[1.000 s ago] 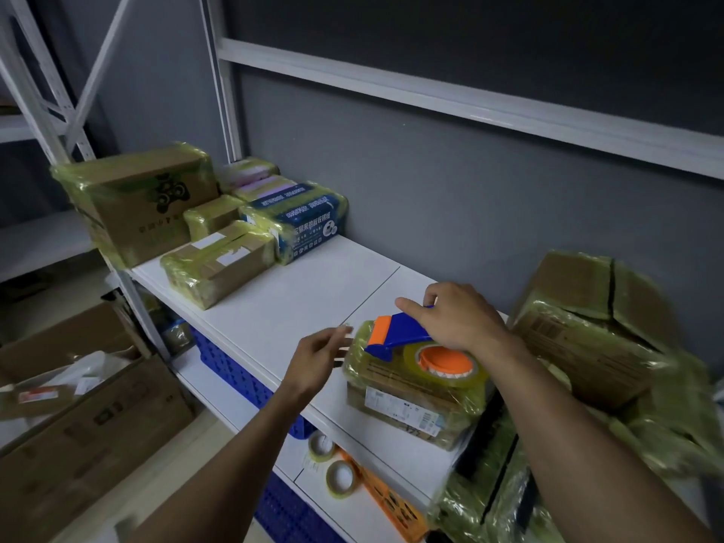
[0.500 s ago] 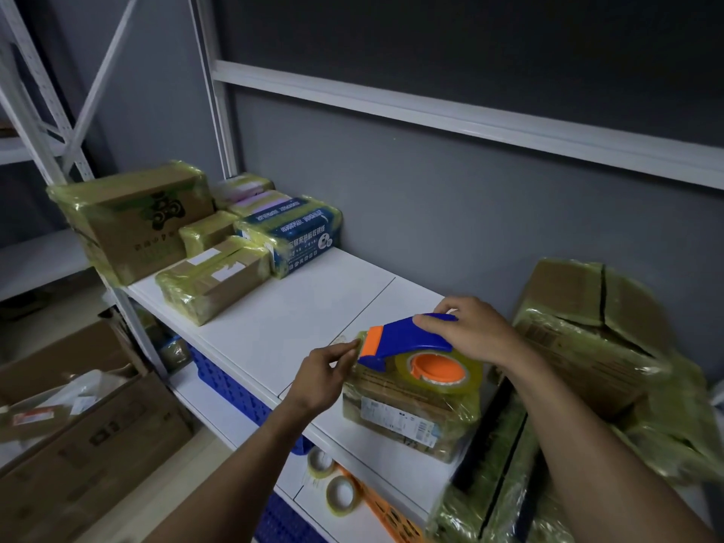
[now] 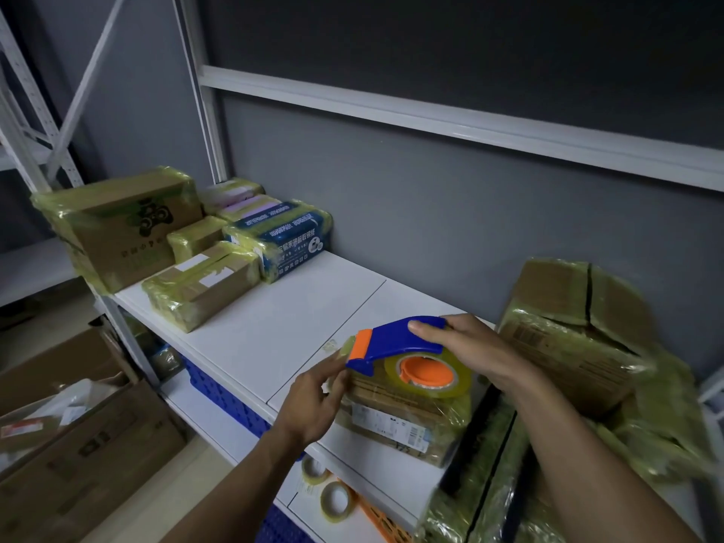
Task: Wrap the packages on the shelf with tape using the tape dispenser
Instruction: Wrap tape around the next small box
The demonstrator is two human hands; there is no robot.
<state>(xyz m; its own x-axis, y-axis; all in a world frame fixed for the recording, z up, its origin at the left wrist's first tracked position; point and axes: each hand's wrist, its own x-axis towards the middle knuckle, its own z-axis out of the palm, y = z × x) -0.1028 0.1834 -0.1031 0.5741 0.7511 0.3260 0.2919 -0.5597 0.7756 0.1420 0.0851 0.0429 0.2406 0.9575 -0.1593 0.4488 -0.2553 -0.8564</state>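
My right hand [image 3: 476, 352] grips the blue and orange tape dispenser [image 3: 395, 340] with its roll of clear tape [image 3: 429, 372], held just above a small taped cardboard package [image 3: 395, 419] near the front of the white shelf [image 3: 274, 319]. My left hand [image 3: 313, 399] is at the package's left end, its fingertips pinching the loose tape end under the dispenser's orange blade. Several wrapped packages [image 3: 200, 284] stand at the shelf's far left. A larger wrapped box [image 3: 568, 327] sits to the right, behind my right wrist.
More wrapped bundles [image 3: 478, 487] lie at the lower right. Two spare tape rolls [image 3: 335, 499] rest on the lower shelf beside blue crates [image 3: 223, 393]. Open cardboard boxes [image 3: 78, 436] stand on the floor at left. A grey wall [image 3: 431, 197] backs the shelf.
My left hand moved right from mid-air to the dispenser's blade and took hold of the tape end. The dispenser lifted slightly off the package.
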